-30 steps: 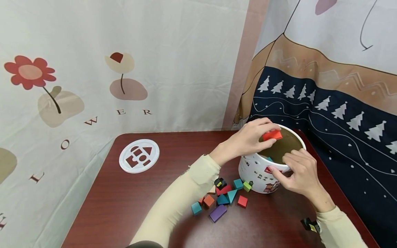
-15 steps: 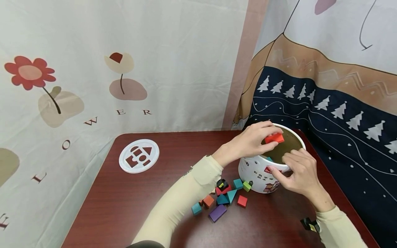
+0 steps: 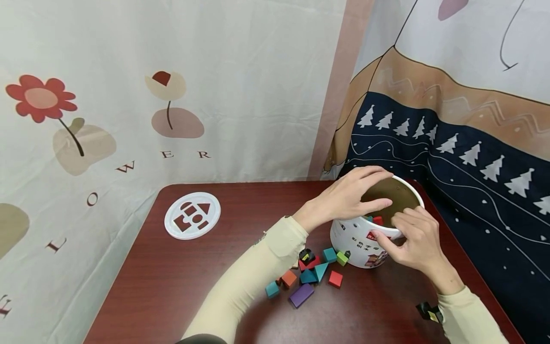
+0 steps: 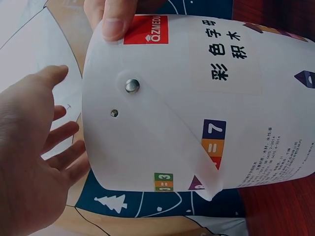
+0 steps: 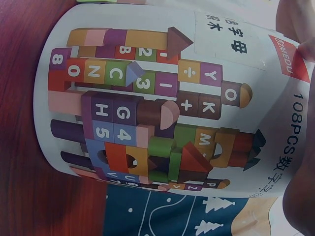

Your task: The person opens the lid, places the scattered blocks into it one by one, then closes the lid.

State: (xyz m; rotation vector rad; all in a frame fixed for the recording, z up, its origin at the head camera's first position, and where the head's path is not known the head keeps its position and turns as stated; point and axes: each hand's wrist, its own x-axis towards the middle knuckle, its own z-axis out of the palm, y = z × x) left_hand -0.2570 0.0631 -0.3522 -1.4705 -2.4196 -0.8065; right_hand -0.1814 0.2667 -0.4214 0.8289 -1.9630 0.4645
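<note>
A white printed bucket (image 3: 356, 241) stands open-topped at the right of the table. My left hand (image 3: 343, 193) hangs over its near-left rim, fingers stretched out and thumb apart, with nothing between them. In the left wrist view that hand (image 4: 44, 147) shows spread fingers beside the bucket's mouth. Inside the bucket, a red block (image 3: 377, 220) lies beside a teal one (image 3: 369, 218). My right hand (image 3: 417, 239) grips the near-right rim, its thumb outside and fingers curled over the edge. The right wrist view shows the bucket's wall (image 5: 147, 24) with pictured letter blocks.
Several loose blocks lie left of the bucket, among them a purple one (image 3: 301, 295), a red cube (image 3: 335, 279) and a green one (image 3: 342, 258). A white lid (image 3: 172, 212) with shaped cutouts lies at the table's (image 3: 245, 215) back left. Curtains (image 3: 258, 95) hang behind.
My left hand has let go of the red block, which has dropped into the bucket, and its fingers have straightened. The right hand has kept its hold on the rim.
</note>
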